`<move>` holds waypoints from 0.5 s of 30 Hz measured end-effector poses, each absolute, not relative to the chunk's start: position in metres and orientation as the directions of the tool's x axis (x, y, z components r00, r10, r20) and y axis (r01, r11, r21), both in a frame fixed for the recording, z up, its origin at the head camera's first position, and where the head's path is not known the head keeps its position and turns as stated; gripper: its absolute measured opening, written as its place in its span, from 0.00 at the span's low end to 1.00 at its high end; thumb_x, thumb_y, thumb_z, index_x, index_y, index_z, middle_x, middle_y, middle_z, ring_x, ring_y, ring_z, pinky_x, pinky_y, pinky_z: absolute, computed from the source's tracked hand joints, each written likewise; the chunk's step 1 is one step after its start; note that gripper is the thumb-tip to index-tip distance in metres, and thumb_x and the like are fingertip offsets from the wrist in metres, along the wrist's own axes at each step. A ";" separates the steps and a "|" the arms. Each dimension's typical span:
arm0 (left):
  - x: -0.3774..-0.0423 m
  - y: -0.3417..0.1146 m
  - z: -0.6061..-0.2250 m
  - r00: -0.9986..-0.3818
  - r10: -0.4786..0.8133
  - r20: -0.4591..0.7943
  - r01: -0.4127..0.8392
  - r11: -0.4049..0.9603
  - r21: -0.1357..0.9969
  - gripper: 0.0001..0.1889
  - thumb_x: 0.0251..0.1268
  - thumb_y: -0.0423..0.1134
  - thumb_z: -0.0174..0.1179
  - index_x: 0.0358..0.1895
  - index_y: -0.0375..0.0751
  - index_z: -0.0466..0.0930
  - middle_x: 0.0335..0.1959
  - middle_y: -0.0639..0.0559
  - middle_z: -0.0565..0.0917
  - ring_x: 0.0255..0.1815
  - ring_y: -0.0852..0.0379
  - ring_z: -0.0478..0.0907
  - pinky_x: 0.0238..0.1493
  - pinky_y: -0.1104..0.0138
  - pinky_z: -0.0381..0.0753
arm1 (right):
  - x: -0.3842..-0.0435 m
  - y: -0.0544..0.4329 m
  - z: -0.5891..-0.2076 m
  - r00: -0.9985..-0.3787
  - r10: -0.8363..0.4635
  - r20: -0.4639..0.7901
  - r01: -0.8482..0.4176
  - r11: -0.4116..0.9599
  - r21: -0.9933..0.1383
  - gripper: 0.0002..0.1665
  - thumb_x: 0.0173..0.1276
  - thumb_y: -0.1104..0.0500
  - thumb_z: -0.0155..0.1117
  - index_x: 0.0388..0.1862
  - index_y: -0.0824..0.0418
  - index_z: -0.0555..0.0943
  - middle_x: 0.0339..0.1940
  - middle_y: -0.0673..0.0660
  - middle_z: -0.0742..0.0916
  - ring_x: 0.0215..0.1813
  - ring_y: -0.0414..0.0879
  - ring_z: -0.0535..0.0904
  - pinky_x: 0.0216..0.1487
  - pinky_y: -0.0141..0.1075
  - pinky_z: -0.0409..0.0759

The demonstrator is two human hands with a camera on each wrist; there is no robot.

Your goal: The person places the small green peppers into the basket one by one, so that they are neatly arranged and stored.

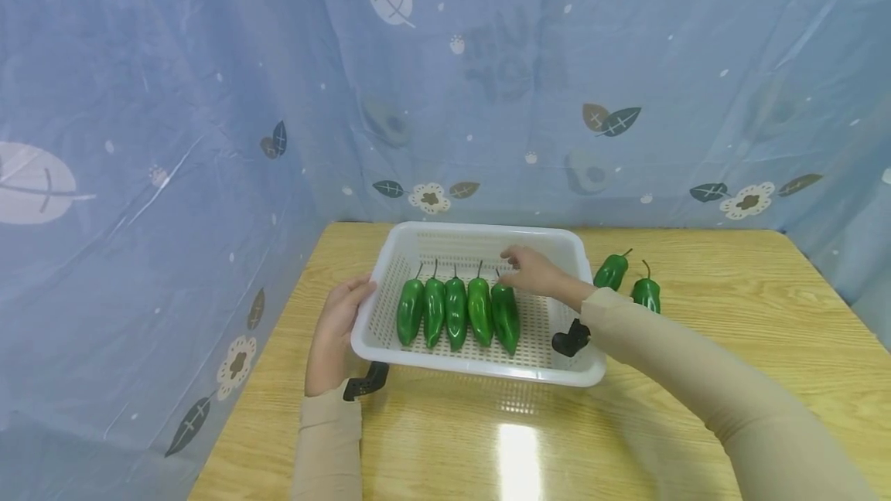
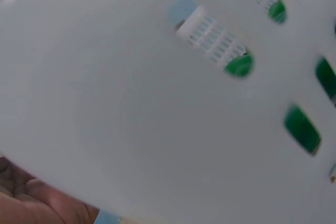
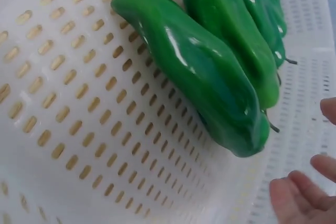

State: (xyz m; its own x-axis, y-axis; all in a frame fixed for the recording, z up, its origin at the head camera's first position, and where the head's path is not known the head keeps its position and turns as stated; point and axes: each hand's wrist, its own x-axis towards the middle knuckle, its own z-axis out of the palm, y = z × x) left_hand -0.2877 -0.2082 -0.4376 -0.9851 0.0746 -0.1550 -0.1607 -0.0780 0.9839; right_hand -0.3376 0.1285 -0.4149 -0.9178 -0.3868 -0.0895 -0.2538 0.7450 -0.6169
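Basket, head view: here's the white perforated basket on the wooden tabletop.
Peppers in the row: five glossy green peppers side by side inside it, stems to 12 o'clock.
Peppers outside: two loose green peppers lie on the tabletop, off toward 3 o'clock.
Left hand: the left hand grips the basket's rim at 9 o'clock.
Right hand: the right hand hovers at 2 o'clock, fingers parted, softly bent, holding nothing.
Left wrist view: blurred white basket wall everywhere, green patches through its openings from 2 to 4 o'clock, the left hand at 8.
Right wrist view: the end pepper crosses the centre; right fingertips at 4 o'clock, just apart from it.
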 end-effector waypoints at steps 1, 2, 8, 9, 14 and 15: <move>-0.288 -0.208 -0.438 -0.985 0.075 -0.156 -0.162 -0.080 0.984 0.22 0.74 0.39 0.44 0.67 0.34 0.62 0.63 0.36 0.71 0.63 0.42 0.72 0.56 0.59 0.81 | -0.337 0.132 -0.414 -0.913 -0.405 -0.054 -0.284 0.725 -0.628 0.34 0.64 0.54 0.61 0.63 0.73 0.67 0.60 0.72 0.76 0.61 0.65 0.72 0.60 0.53 0.76; -0.288 -0.209 -0.438 -0.985 0.076 -0.156 -0.162 -0.080 0.983 0.22 0.75 0.39 0.44 0.67 0.33 0.62 0.63 0.36 0.71 0.63 0.42 0.72 0.56 0.59 0.81 | -0.336 0.134 -0.412 -0.909 -0.414 -0.040 -0.295 0.710 -0.640 0.34 0.65 0.53 0.61 0.63 0.73 0.67 0.60 0.72 0.75 0.61 0.65 0.72 0.60 0.53 0.76; -0.287 -0.208 -0.438 -0.984 0.075 -0.161 -0.167 -0.090 0.982 0.22 0.74 0.38 0.45 0.67 0.32 0.61 0.63 0.36 0.71 0.63 0.41 0.72 0.56 0.59 0.81 | -0.334 0.142 -0.402 -0.920 -0.390 -0.050 -0.249 0.676 -0.694 0.34 0.68 0.54 0.58 0.66 0.72 0.65 0.64 0.72 0.73 0.65 0.64 0.69 0.66 0.54 0.71; -0.287 -0.208 -0.438 -0.984 0.076 -0.159 -0.165 -0.082 0.983 0.23 0.74 0.38 0.44 0.68 0.32 0.61 0.63 0.35 0.71 0.63 0.41 0.72 0.56 0.59 0.81 | -0.335 0.144 -0.400 -0.922 -0.383 -0.054 -0.239 0.675 -0.698 0.33 0.68 0.55 0.58 0.66 0.72 0.65 0.64 0.71 0.73 0.65 0.64 0.68 0.66 0.54 0.70; -0.288 -0.207 -0.438 -0.986 0.073 -0.148 -0.153 -0.064 0.986 0.23 0.74 0.38 0.44 0.68 0.31 0.60 0.64 0.34 0.70 0.63 0.41 0.72 0.57 0.58 0.80 | -0.335 0.152 -0.386 -0.929 -0.367 -0.055 -0.220 0.663 -0.716 0.33 0.70 0.55 0.57 0.68 0.70 0.62 0.66 0.70 0.71 0.67 0.63 0.67 0.66 0.54 0.70; -0.288 -0.207 -0.438 -0.986 0.076 -0.146 -0.150 -0.060 0.987 0.24 0.75 0.38 0.44 0.68 0.31 0.59 0.64 0.34 0.69 0.63 0.41 0.71 0.57 0.58 0.80 | -0.335 0.155 -0.383 -0.930 -0.363 -0.054 -0.214 0.656 -0.724 0.34 0.70 0.55 0.57 0.69 0.70 0.62 0.66 0.70 0.71 0.67 0.62 0.66 0.66 0.54 0.70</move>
State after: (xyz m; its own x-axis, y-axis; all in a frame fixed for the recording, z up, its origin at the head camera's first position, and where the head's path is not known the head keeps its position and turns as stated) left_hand -0.2875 -0.2066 -0.4375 -0.9864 0.0765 -0.1456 -0.1504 -0.0600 0.9868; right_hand -0.3350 0.1547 -0.3832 -0.9303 -0.3627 -0.0535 -0.2141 0.6559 -0.7238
